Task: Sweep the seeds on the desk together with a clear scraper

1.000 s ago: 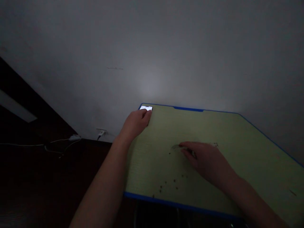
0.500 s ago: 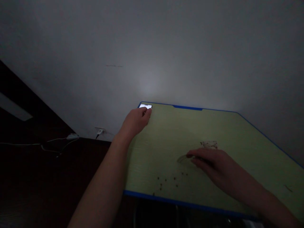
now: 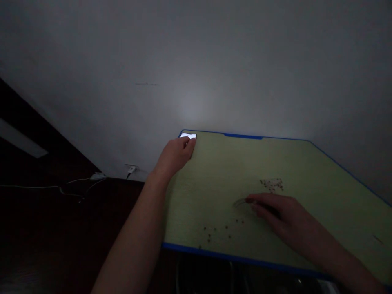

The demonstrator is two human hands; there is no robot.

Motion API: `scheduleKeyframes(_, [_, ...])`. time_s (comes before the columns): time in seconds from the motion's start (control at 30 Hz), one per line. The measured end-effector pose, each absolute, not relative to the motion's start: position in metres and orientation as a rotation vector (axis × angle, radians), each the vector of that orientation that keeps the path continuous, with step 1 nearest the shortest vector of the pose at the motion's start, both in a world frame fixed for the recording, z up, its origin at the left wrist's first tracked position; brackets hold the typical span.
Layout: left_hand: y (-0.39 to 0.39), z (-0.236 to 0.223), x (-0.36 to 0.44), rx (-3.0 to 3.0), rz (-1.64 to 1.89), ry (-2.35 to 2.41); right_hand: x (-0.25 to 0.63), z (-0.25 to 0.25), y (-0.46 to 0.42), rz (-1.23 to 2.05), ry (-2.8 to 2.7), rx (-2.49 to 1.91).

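My left hand (image 3: 176,155) rests at the far left corner of the table, its fingers curled over the near part of a phone (image 3: 188,135) with a bright screen. Its grip on the phone is partly hidden. My right hand (image 3: 280,210) pinches curved tweezers (image 3: 240,202), whose tips point left and hang low over the tabletop. Behind this hand lies a small cluster of dark bead-like bits (image 3: 272,184). Several more dark bits (image 3: 226,227) are scattered nearer the front edge, left of my right hand. Dim light hides their exact kind.
The pale green table (image 3: 223,175) has a blue rim and stands against a grey wall (image 3: 232,73). A thin dark strip (image 3: 377,239) lies at the right. White cables (image 3: 70,192) and a wall socket with a plug (image 3: 131,168) are at the left.
The view has shifted slightly. My right hand and the tweezers appear a little further right, showing more of the cluster behind them. My left hand stays at the phone.
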State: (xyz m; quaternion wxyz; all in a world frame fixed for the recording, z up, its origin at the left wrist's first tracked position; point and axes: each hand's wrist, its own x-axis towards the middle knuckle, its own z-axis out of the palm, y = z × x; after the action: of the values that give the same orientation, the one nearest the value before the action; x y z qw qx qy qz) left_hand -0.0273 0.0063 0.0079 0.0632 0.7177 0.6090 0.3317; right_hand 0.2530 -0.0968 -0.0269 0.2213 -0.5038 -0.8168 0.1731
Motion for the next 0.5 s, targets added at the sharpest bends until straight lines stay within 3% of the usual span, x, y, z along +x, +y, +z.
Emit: scheduleKeyframes(0.5, [0.0019,0.0112,-0.0242,2.142,1.001,1.835,0.2493,-0.0320,-0.0953,0.442,-2.243,-1.426])
